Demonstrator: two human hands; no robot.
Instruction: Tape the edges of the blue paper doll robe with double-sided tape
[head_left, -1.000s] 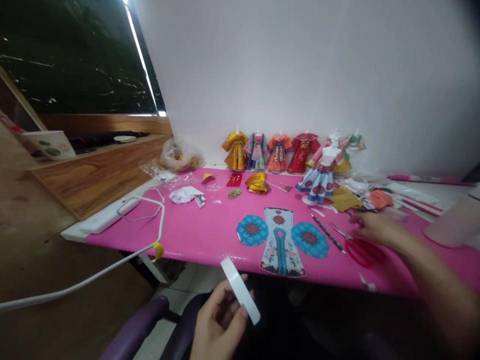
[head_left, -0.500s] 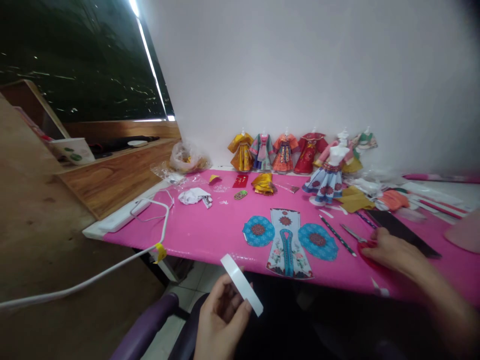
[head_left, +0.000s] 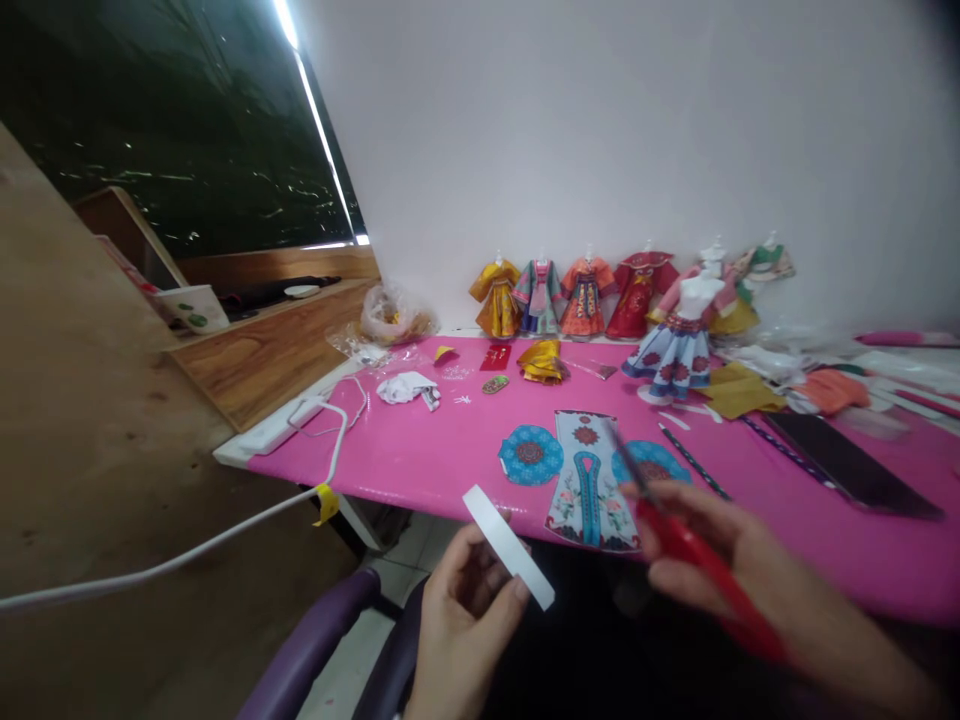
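My left hand (head_left: 469,625) has the white strip (head_left: 508,547) pinched slantwise between thumb and fingers, just off the pink table (head_left: 420,470)'s near edge. My right hand (head_left: 724,565) is wrapped around the red-handled scissors (head_left: 701,562); they're blurred, so I can't tell how far the blades are parted. Beyond that grip, they block part of the right blue round cutout (head_left: 660,462), beside the robe-shaped cutout (head_left: 589,485). Right of it lies a black flat slab (head_left: 855,468).
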